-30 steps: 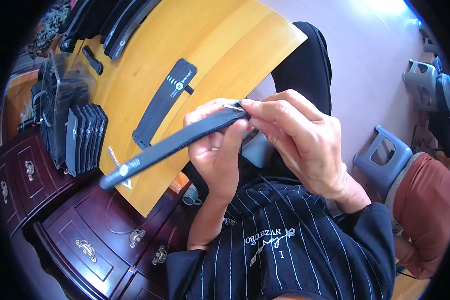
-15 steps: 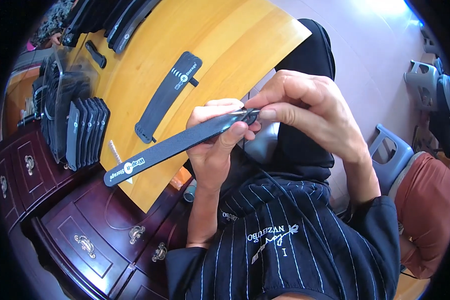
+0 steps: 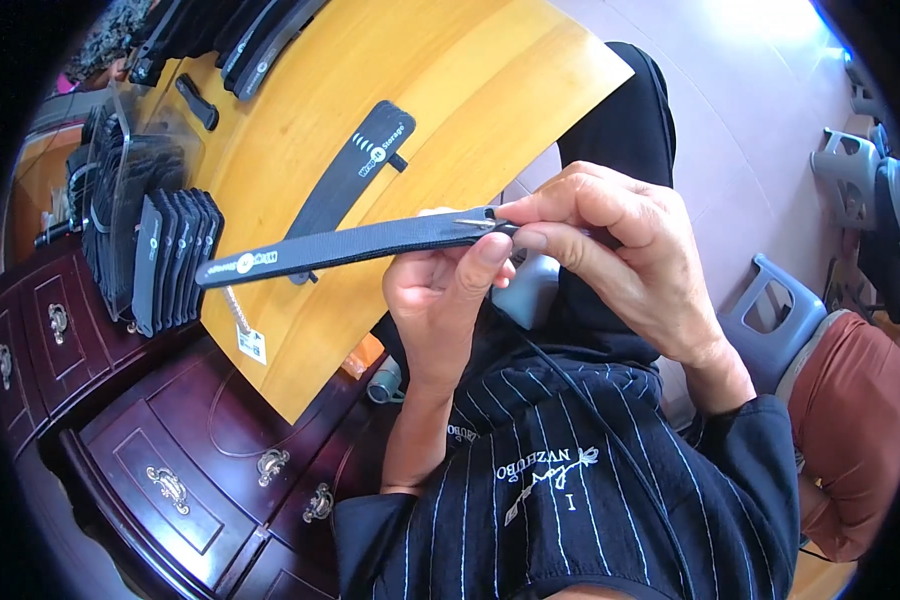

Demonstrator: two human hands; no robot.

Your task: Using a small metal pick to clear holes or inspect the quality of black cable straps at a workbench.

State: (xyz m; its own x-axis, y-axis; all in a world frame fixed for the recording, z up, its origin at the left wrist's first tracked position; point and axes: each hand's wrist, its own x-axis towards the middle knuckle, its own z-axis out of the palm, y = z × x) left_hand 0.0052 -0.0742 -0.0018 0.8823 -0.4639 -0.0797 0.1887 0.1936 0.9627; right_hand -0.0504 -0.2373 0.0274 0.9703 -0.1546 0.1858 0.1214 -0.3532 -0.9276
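Strap (image 3: 360,245) in both hands, partly over the wooden table (image 3: 500,90), has swung closer to level, which I judge leaves the work at its right end. My left hand (image 3: 435,300) grips it there; my right hand (image 3: 620,250) pinches that tip, beside a metal sliver (image 3: 475,223). Its long axis runs crosswise, free end pointing left, slightly downward.

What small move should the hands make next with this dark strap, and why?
Perhaps a gentle test tug by the right hand on the end of the dark strap: it pinches there, beside a shiny metal piece whose fastening is unclear, while the left hand steadies the strap.
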